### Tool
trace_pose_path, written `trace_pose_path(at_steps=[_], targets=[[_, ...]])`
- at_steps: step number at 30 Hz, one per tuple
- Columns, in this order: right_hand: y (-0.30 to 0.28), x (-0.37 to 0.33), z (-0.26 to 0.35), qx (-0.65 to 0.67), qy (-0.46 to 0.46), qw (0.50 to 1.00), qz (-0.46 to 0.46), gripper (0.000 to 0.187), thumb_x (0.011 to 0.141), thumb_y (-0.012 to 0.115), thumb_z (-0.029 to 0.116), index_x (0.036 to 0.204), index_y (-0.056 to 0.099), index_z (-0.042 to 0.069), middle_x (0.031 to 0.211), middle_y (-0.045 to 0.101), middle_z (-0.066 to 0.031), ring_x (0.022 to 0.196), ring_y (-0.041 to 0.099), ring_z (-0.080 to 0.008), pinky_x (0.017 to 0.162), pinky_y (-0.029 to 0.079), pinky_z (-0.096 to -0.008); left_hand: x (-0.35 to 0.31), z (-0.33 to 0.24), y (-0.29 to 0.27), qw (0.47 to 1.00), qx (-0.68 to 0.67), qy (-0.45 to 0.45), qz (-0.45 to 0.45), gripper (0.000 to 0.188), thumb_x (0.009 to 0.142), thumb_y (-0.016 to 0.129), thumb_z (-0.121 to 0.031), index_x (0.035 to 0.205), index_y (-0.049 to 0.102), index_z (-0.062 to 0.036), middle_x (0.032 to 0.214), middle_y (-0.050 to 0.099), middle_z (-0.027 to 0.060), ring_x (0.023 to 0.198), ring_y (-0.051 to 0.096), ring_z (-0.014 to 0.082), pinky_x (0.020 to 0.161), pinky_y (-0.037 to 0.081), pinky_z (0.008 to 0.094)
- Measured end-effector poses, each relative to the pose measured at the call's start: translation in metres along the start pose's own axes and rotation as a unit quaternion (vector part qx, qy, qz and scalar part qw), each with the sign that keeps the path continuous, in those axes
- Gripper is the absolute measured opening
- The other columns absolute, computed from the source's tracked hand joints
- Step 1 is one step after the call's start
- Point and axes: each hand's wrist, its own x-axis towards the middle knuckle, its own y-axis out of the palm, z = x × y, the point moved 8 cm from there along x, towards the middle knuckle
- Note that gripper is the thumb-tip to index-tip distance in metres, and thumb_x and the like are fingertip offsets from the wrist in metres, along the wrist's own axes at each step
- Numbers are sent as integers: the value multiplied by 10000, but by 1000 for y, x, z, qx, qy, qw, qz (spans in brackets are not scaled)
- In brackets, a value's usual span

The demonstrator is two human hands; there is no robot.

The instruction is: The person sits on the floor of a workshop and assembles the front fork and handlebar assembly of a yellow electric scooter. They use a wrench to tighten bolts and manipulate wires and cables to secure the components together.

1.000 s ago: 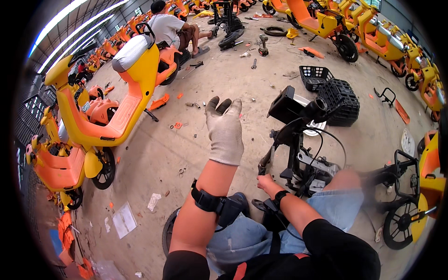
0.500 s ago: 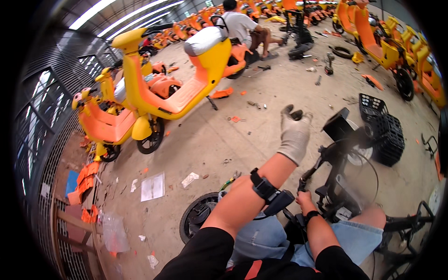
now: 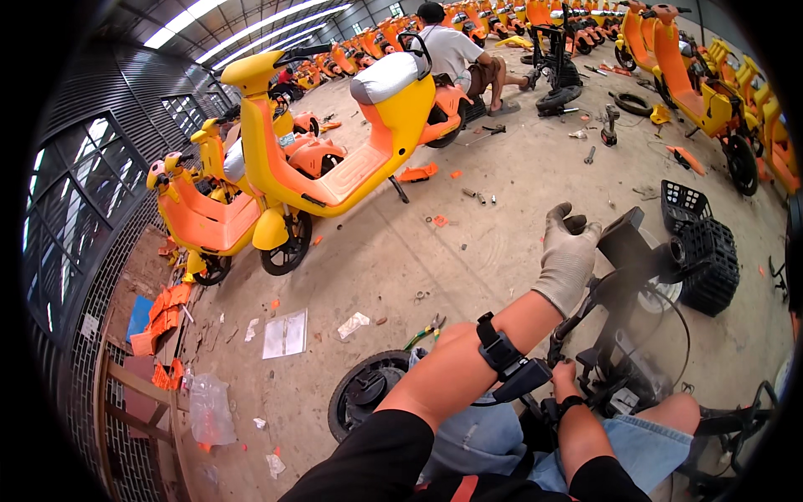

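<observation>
My left hand (image 3: 570, 258), in a pale knitted glove with dark fingertips, is raised beside a black rectangular plate (image 3: 621, 236) on a bare black scooter frame (image 3: 617, 314). Its fingers are curled but apart, and I see nothing between them. Lower down, my bare right hand (image 3: 565, 373) is closed around a black handlebar (image 3: 559, 341) on that frame; part of the grip is hidden. A black device (image 3: 514, 372) is strapped to my left forearm. Dark cables loop off the frame near my knees.
A yellow and orange scooter (image 3: 326, 159) stands ahead on the left. Black plastic baskets (image 3: 709, 266) lie at the right. A wheel (image 3: 368, 391) and green-handled pliers (image 3: 427, 330) are left of my legs. Farther off, a person (image 3: 456, 54) sits among loose parts and a cordless drill (image 3: 610, 125).
My left hand has moved closer to the black plate on the frame. My right hand remains at the handlebar. The whole view has shifted slightly.
</observation>
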Motion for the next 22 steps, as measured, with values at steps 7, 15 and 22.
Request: trace_pose_path(at_steps=[7, 15, 22], targets=[[8, 127, -31, 260, -38, 965, 27, 448, 1007, 485, 106, 1449, 415, 122, 948, 611, -169, 587, 546, -248, 540, 461, -372, -1, -7, 20, 999, -3, -3, 33, 632, 881, 716, -145, 1390, 386, 34, 1180, 620, 137, 1051, 586, 194, 908, 476, 304], [16, 103, -16, -54, -127, 990, -41, 434, 996, 520, 139, 1418, 431, 188, 1015, 642, -210, 655, 620, -294, 558, 501, -432, -2, -11, -15, 1000, 9, -18, 24, 640, 890, 711, -151, 1402, 381, 44, 1198, 621, 143, 1063, 583, 193, 909, 470, 294], [12, 96, -1, -58, -61, 996, -16, 468, 961, 643, 243, 1385, 449, 196, 1199, 643, -204, 868, 678, -376, 662, 533, -526, 2, -24, -30, 999, 1, -18, 42, 650, 910, 689, -142, 1432, 347, 42, 1269, 585, 170, 1142, 573, 229, 1026, 436, 324]])
